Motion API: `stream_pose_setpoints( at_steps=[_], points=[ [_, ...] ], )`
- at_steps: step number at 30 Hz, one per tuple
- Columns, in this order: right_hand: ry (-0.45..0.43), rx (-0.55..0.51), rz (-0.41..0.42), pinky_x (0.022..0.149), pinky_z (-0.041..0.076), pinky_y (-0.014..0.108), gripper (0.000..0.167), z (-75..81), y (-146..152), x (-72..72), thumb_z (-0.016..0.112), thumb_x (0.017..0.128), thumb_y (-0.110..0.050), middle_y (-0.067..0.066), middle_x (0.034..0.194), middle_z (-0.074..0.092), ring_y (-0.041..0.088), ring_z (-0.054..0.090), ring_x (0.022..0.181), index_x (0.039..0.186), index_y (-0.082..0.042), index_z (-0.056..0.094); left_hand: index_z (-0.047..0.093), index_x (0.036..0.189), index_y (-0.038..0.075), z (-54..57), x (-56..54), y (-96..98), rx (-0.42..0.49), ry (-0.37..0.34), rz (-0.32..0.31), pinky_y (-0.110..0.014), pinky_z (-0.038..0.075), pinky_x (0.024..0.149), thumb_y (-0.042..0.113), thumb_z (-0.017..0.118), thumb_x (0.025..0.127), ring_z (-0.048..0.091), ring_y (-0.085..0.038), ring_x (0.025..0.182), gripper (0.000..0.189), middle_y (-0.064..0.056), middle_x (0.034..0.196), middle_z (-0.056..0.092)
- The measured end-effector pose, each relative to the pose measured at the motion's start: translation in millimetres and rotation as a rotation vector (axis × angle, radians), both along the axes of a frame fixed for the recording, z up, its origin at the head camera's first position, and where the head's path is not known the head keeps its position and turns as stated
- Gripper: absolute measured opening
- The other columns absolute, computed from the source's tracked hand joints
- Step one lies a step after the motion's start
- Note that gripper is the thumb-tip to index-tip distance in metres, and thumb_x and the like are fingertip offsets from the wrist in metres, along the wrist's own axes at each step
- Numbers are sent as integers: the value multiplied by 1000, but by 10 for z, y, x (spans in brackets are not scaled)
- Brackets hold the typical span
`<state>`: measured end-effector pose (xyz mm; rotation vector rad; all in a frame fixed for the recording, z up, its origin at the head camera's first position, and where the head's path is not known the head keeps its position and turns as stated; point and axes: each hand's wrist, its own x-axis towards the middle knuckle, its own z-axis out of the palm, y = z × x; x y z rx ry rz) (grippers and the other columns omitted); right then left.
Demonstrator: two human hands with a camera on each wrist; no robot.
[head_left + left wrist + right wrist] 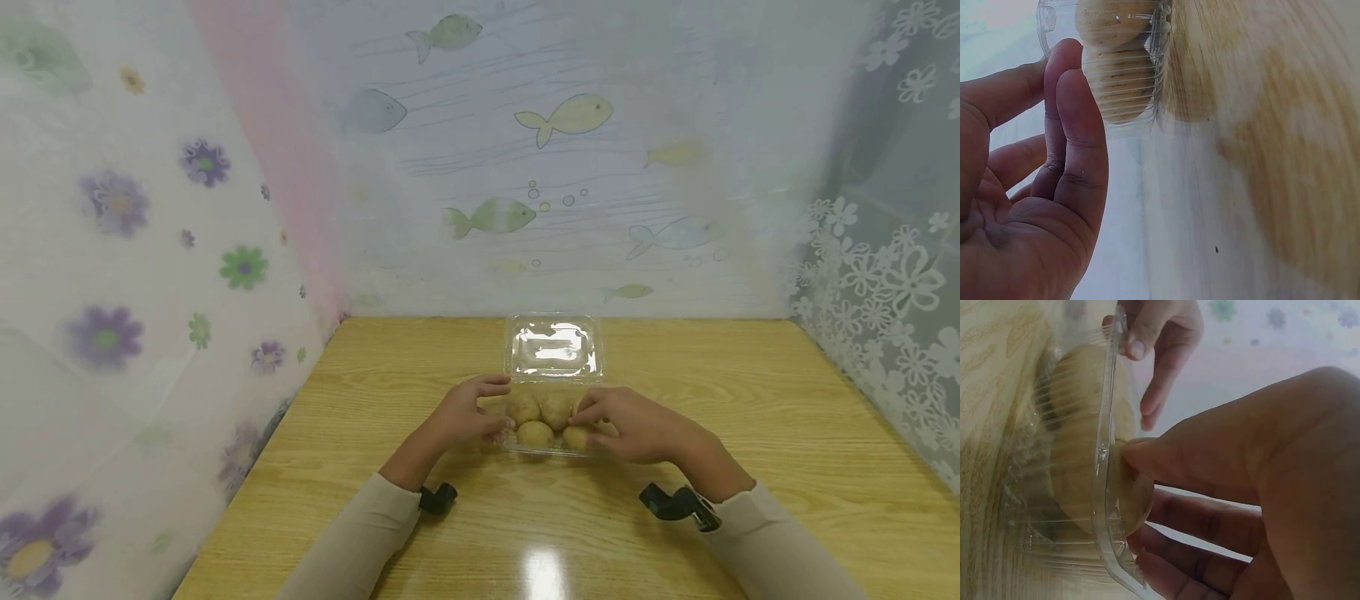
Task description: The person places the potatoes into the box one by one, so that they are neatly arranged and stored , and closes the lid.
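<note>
A clear plastic clamshell box (553, 452) stands on the table with its lid (555, 348) tipped back, away from me. Several pale yellow potatoes (536, 434) lie in its base. At the left side of the box, my left hand (459, 417) pinches the rim between thumb and fingertips, its index finger stretched out above. My right hand (637, 427) reaches in from the right and grips the front right potato (1132, 503). In the right wrist view the thumb presses on top of this potato, with the other fingers at its far side.
The wooden table (405, 358) reaches to a back wall (420, 167) with drawn fish. Flowered sheets hang at left (150, 250) and right (900, 292). Black wrist mounts (678, 506) sit under both sleeves.
</note>
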<state>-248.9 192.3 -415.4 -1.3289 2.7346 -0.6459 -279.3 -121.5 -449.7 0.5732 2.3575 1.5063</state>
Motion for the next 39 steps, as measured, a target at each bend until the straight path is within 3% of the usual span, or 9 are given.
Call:
stream_pose_setpoints(
  at_steps=[17,39],
  points=[
    [48,4,-5,88,59,39,26,-32,-1,-29,79,90,-11,0,114,72,19,69,104,116,-10,79,51,153,13,-9,-1,-5,20,-16,-2,-36,65,68,10,80,91,76,-22,72,68,-13,157,49],
    [23,-2,17,89,60,37,27,-73,-47,-46,83,89,-13,3,114,73,20,71,104,115,-9,80,52,153,14,-24,-12,2,3,-3,-5,-36,65,69,9,80,92,76,-22,73,68,-10,158,48]
  ],
)
